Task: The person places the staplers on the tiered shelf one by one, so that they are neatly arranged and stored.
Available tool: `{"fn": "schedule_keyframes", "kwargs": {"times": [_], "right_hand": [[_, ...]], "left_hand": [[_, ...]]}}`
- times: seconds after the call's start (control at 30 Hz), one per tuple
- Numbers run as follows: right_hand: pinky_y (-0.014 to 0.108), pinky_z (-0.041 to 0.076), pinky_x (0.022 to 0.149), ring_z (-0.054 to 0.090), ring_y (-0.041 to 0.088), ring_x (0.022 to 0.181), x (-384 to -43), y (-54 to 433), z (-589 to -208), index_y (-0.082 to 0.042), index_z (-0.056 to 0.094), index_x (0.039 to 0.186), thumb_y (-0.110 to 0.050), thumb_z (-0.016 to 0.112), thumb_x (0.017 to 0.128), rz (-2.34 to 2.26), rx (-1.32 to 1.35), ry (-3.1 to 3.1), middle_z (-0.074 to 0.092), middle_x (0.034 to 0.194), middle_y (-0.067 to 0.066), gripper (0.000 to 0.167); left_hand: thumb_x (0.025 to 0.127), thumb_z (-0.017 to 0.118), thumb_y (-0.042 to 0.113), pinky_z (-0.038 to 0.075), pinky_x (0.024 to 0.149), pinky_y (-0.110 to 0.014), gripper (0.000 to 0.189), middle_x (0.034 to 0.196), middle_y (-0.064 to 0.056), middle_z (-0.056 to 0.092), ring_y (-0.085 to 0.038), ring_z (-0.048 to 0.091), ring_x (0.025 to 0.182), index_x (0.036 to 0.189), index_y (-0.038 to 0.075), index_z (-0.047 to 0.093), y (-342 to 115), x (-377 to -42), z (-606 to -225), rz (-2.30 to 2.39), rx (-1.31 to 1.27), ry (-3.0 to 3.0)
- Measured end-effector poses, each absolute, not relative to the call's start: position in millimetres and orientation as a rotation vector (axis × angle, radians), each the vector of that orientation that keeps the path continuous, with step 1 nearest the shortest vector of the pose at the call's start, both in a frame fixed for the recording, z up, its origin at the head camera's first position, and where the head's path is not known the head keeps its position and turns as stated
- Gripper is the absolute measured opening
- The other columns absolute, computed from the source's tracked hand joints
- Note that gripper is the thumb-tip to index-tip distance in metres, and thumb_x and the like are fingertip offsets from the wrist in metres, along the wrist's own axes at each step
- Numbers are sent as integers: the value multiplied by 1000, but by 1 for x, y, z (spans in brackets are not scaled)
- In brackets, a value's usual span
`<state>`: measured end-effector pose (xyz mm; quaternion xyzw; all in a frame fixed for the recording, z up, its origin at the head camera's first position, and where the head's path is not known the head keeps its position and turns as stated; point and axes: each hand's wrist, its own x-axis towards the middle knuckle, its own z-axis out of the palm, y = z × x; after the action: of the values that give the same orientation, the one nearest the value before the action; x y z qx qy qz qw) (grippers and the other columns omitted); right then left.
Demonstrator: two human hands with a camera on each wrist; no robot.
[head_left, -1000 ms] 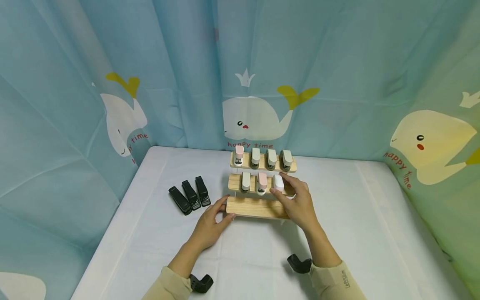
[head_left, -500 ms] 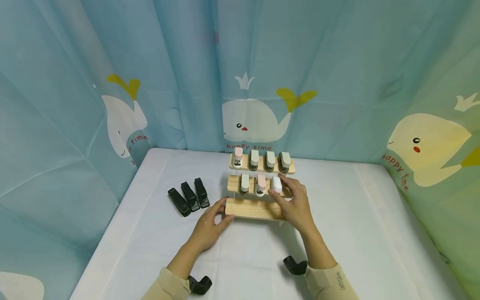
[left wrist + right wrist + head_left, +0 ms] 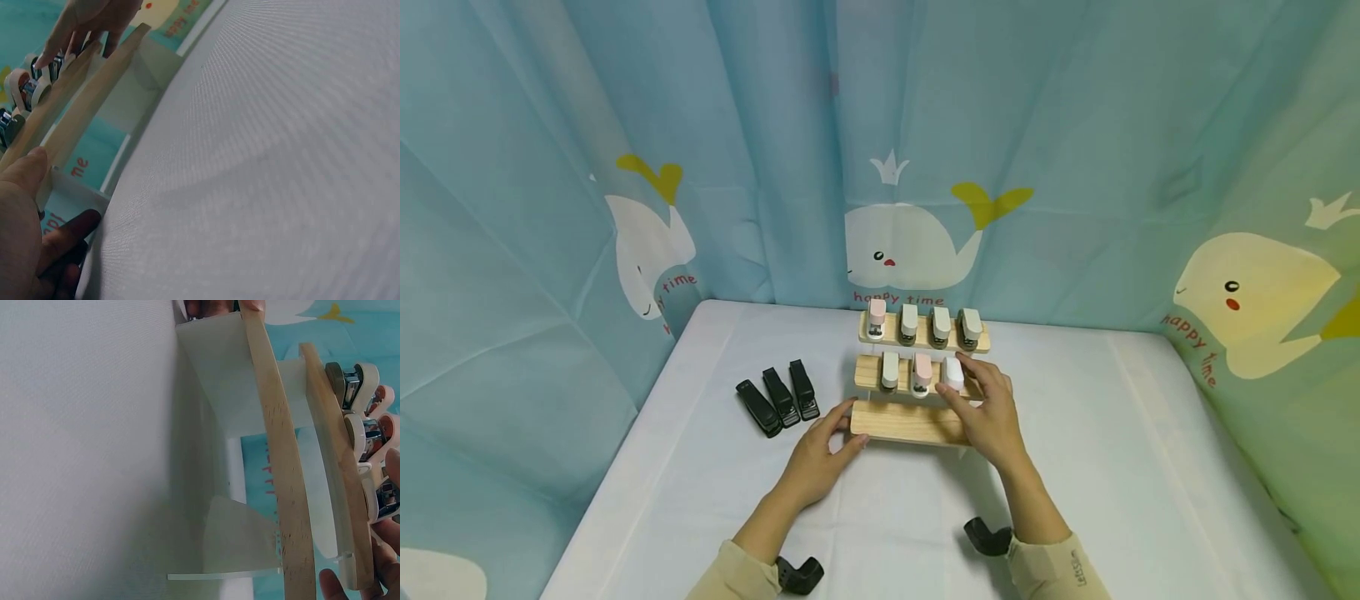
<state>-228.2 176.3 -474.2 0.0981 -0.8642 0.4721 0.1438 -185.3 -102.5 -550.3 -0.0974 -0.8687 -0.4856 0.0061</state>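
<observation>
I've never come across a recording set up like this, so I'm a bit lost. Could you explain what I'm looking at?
There is no machine at work here, just a person's two bare hands. The wide view comes from a camera on the head, looking forward and down; the two tilted close-ups come from cameras on the left and right wrists.

On the white-covered table stands a wooden three-tier rack with seven small staplers: four on its top shelf, three on the middle shelf. Three black staplers sit left of the rack.

The left hand grips the left end of the lowest shelf. The right hand holds the white stapler on the middle shelf.
</observation>
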Motion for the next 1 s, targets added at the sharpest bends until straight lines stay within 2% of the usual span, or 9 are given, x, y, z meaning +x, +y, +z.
{"fn": "schedule_keyframes", "kwargs": {"times": [0.53, 0.8, 1.0], "right_hand": [[51, 34, 108, 42, 34, 133, -228, 177, -476, -8, 57, 147, -22, 81, 92, 1381, 293, -2470, 58, 137, 16, 62], [49, 39, 106, 40, 31, 135, -227, 177, -477, -9, 54, 150, -26, 80, 93, 1407, 273, -2491, 56, 142, 14, 65], [54, 36, 112, 44, 32, 135, -225, 180, -476, -8, 54, 149, -24, 81, 92, 1432, 282, -2474, 55, 142, 15, 65]], "left_hand": [[96, 62, 63, 42, 116, -58, 70, 123, 13, 71, -24, 58, 135, 158, 38, 40, -103, -184, -549, -1531, -298, -2712], [96, 62, 63, 43, 114, -59, 71, 124, 11, 71, -25, 59, 134, 158, 35, 41, -102, -184, -549, -1537, -299, -2707], [96, 62, 63, 42, 115, -59, 73, 124, 12, 71, -25, 59, 134, 158, 33, 41, -102, -184, -549, -1540, -310, -2700]]}}
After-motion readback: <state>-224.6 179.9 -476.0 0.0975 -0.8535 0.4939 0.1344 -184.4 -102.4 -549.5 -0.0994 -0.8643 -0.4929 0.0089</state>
